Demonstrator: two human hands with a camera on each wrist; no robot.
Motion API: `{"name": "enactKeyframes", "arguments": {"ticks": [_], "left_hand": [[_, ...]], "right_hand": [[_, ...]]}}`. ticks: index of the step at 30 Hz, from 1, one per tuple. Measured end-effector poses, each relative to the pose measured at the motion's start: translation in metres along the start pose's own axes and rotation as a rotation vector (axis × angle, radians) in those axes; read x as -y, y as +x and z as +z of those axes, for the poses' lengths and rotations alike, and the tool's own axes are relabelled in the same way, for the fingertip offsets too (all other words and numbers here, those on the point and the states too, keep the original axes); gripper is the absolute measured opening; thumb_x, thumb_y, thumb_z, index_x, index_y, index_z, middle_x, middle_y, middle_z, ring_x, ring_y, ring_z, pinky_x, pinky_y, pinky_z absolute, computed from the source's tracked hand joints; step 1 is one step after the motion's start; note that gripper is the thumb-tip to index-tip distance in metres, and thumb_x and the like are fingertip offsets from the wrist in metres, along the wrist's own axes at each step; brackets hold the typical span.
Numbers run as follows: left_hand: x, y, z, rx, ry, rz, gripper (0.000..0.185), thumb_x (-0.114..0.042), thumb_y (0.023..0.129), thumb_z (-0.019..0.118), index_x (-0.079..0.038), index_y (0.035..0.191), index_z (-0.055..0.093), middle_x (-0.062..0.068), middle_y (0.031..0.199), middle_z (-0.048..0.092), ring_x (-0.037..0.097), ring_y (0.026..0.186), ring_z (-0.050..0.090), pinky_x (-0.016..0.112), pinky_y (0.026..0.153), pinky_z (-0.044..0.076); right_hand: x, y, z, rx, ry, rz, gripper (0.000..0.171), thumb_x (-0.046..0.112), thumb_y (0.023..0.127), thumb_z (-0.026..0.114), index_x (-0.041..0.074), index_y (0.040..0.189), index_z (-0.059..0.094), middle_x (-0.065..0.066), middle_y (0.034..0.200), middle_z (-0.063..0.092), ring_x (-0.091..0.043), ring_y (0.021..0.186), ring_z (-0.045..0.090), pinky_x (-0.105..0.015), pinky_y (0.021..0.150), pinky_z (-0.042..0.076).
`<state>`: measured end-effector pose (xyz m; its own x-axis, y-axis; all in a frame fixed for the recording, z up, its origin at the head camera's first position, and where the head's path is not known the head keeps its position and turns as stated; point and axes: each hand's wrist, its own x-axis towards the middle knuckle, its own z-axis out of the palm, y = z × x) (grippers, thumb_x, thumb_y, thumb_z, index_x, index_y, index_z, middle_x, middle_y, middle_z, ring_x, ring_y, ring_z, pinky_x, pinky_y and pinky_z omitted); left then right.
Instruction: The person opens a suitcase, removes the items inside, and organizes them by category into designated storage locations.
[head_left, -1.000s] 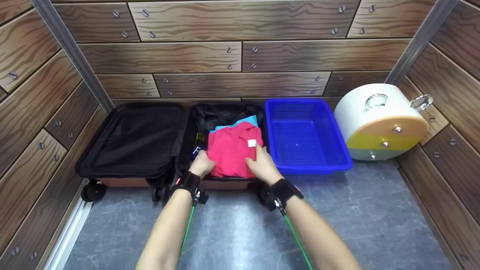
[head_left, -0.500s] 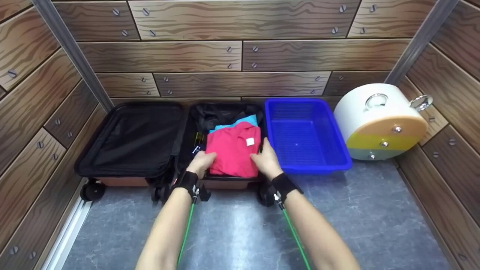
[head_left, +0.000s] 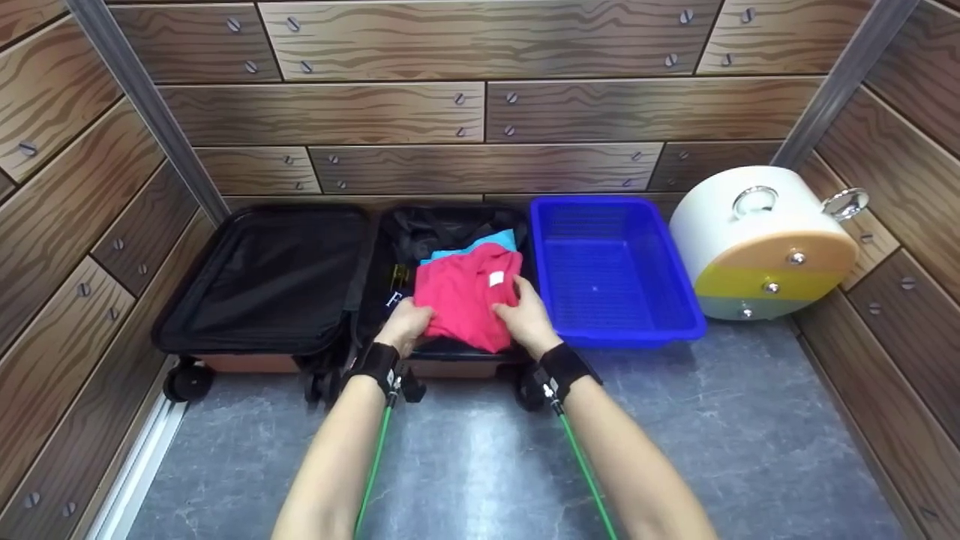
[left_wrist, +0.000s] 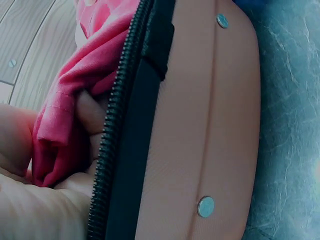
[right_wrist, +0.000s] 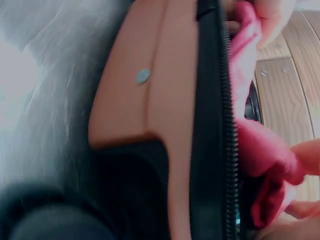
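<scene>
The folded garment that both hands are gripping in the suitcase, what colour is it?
Pinkish red; the garment carries a small white tag. The head view shows it best.

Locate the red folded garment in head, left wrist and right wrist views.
Head: red folded garment centre, in the suitcase's right half, between both hands.
Left wrist: upper left, bunched over fingers.
Right wrist: right edge.
Shared landmark: black zipper along the salmon-brown suitcase shell.

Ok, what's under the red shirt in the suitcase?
A light blue garment pokes out behind the red shirt, over black lining. How far it runs beneath, and anything else below, is covered by the shirt and both hands.
</scene>
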<state>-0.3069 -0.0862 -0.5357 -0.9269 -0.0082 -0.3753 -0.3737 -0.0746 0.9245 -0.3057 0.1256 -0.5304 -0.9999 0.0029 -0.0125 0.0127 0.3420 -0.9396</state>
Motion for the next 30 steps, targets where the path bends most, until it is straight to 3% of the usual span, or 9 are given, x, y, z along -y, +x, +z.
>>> {"name": "enactKeyframes", "arguments": {"ticks": [2,6,10,16,18,20,23,25,30], "left_hand": [[-0.0004,0.0002,0.0009,0.016,-0.022,0.003,0.053,0.014,0.086,0.041,0.006,0.139,0.040,0.013,0.093,0.056,0.015,0.062,0.064,0.028,0.060,0.060],[-0.0009,0.0004,0.0025,0.030,0.004,0.026,0.082,0.014,0.087,0.040,-0.006,0.163,0.015,0.022,0.132,0.048,0.012,0.058,0.055,0.024,0.056,0.055],[-0.0024,-0.0007,0.0035,0.032,0.073,0.067,0.087,0.013,0.089,0.039,-0.014,0.166,0.007,0.019,0.156,0.032,0.009,0.055,0.047,0.023,0.055,0.052],[-0.0034,-0.0024,0.0057,0.043,0.131,0.103,0.077,0.009,0.093,0.039,-0.008,0.164,0.015,0.020,0.154,0.037,0.009,0.057,0.046,0.024,0.057,0.053],[-0.0039,-0.0033,0.0061,0.043,0.175,0.123,0.075,0.008,0.094,0.039,-0.005,0.164,0.016,0.021,0.156,0.036,0.012,0.069,0.052,0.026,0.065,0.054],[-0.0045,-0.0041,0.0070,0.037,0.244,0.164,0.072,0.007,0.094,0.039,-0.001,0.162,0.017,0.022,0.160,0.032,0.019,0.099,0.061,0.027,0.087,0.053],[-0.0055,-0.0039,0.0080,0.029,0.332,0.229,0.069,0.007,0.094,0.039,0.006,0.159,0.019,0.022,0.166,0.022,0.028,0.145,0.035,0.032,0.118,0.031],[-0.0061,-0.0034,0.0086,0.030,0.355,0.257,0.069,0.008,0.093,0.038,0.008,0.158,0.019,0.022,0.166,0.019,0.029,0.153,0.016,0.036,0.124,0.015],[-0.0075,-0.0037,0.0080,0.037,0.371,0.268,0.069,0.010,0.092,0.038,0.007,0.159,0.020,0.020,0.167,0.020,0.028,0.154,0.015,0.036,0.124,0.014]], "right_hand": [[-0.0028,0.0020,-0.0003,0.013,0.134,0.033,0.077,-0.004,0.091,0.064,-0.008,0.156,0.025,-0.029,0.148,0.046,-0.036,0.133,0.049,-0.045,0.112,0.040],[-0.0066,0.0033,-0.0012,0.036,0.278,0.085,0.083,-0.010,0.089,0.063,-0.007,0.159,0.018,-0.030,0.144,0.051,-0.036,0.125,0.056,-0.044,0.106,0.047],[-0.0074,0.0037,-0.0004,0.046,0.249,0.079,0.088,-0.016,0.084,0.060,-0.006,0.160,0.016,-0.029,0.149,0.046,-0.034,0.126,0.053,-0.042,0.105,0.046],[-0.0078,0.0040,0.0014,0.060,0.127,-0.004,0.093,-0.019,0.079,0.050,0.004,0.163,0.018,-0.017,0.165,0.027,-0.029,0.132,0.039,-0.032,0.093,0.044],[-0.0080,0.0033,0.0014,0.075,0.102,-0.029,0.091,-0.019,0.080,0.047,0.005,0.163,0.020,-0.016,0.166,0.026,-0.029,0.134,0.037,-0.030,0.088,0.043],[-0.0072,0.0028,0.0013,0.086,0.074,-0.044,0.086,-0.018,0.083,0.046,0.004,0.163,0.021,-0.016,0.166,0.025,-0.027,0.138,0.035,-0.030,0.091,0.042],[-0.0069,0.0029,0.0012,0.094,0.040,-0.063,0.080,-0.014,0.087,0.050,0.001,0.161,0.023,-0.017,0.166,0.026,-0.026,0.145,0.031,-0.034,0.105,0.038],[-0.0065,0.0033,0.0007,0.093,0.004,-0.083,0.078,-0.008,0.090,0.057,-0.001,0.160,0.023,-0.018,0.165,0.026,-0.027,0.148,0.029,-0.037,0.114,0.033],[-0.0072,0.0044,-0.0020,0.101,-0.135,-0.144,0.083,0.002,0.089,0.069,-0.006,0.159,0.024,-0.023,0.163,0.027,-0.033,0.151,0.026,-0.041,0.122,0.025]]}}
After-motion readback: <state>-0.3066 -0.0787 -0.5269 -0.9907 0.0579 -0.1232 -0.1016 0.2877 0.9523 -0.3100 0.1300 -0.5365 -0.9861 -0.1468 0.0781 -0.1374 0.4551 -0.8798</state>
